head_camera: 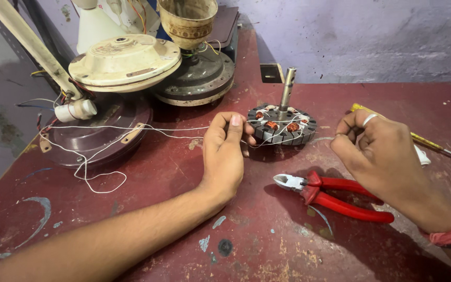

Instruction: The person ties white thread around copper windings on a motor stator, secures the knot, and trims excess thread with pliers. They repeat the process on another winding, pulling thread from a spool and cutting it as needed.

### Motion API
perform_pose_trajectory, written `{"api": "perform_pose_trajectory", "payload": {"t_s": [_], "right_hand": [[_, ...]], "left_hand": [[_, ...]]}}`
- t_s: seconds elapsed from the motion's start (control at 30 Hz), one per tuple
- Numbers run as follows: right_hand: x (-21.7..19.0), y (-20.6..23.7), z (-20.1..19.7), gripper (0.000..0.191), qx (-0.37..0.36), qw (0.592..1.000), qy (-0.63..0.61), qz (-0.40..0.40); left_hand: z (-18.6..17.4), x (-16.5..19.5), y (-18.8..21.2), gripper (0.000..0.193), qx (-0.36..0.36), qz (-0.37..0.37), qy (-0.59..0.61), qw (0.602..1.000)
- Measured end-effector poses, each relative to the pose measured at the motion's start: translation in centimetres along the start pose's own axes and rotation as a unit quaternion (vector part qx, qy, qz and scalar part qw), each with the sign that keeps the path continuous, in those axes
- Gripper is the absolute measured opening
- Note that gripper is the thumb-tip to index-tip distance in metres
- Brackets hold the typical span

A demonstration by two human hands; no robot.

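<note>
**A:** Where does your left hand sit against the round grey metal motor core with copper windings and an upright steel shaft?

**B:** Just to the left of the core, almost touching its rim. Your grip there is closed: thumb and fingertips are pinched on the thin white string, which runs taut from your fingers away from the core and also loops across the core's top.

**A:** And your right hand?

**B:** To the right of the core, a little apart from it. That grip is pinched too, fingers curled in on a thin pale strand that comes off the core's right side. You wear a silver ring on one finger and a red band at the wrist.

**A:** What lies near the core?

**B:** In front of it, between your two hands, the red-handled cutting pliers rest on the worn maroon counter, jaws pointing left. Right of the core, behind your right hand, a yellow-handled screwdriver lies flat. Left of the core, the string trails over a dark brown round fan housing and ends in a loose loop on the counter. Behind that housing sits a cream round fan cover, and just behind and left of the core a dark grey round motor body with a cream cup-shaped cap above it.
</note>
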State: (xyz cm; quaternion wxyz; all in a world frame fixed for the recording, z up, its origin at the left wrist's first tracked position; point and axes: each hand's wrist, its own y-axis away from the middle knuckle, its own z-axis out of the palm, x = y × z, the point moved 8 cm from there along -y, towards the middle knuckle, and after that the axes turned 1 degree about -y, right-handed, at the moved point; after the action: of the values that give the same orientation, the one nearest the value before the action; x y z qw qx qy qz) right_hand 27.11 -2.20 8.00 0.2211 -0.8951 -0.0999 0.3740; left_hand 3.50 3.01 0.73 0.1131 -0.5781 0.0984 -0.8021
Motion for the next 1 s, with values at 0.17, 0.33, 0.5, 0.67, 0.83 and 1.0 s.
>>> {"api": "perform_pose_trajectory", "payload": {"t_s": [0.17,0.33,0.5,0.67,0.83,1.0], "right_hand": [[0.9,0.0,0.0,0.006,0.000,1.000,0.021,-0.001],[1.8,-0.5,-1.1,0.013,0.041,0.998,0.046,-0.025],[3.8,0.1,-0.3,0.018,0.029,0.987,-0.122,0.097],[4.1,0.9,1.8,0.018,-0.014,0.955,-0.252,0.155],[4.3,1.5,3.2,0.014,-0.050,0.952,-0.227,0.200],[3.1,2.5,3.9,0.017,-0.091,0.970,-0.111,0.194]], "left_hand": [[-0.7,-0.3,-0.1,0.021,0.042,-0.009,-0.024,0.999],[-2.1,-0.7,-0.6,0.020,0.115,-0.037,-0.031,0.992],[0.7,0.9,0.4,0.015,-0.023,0.029,-0.070,0.997],[3.0,3.3,2.6,0.027,-0.123,0.099,-0.145,0.977],[4.1,4.5,3.6,0.030,-0.170,0.109,-0.134,0.970],[4.3,4.3,3.5,0.026,-0.160,0.109,-0.098,0.976]]}}
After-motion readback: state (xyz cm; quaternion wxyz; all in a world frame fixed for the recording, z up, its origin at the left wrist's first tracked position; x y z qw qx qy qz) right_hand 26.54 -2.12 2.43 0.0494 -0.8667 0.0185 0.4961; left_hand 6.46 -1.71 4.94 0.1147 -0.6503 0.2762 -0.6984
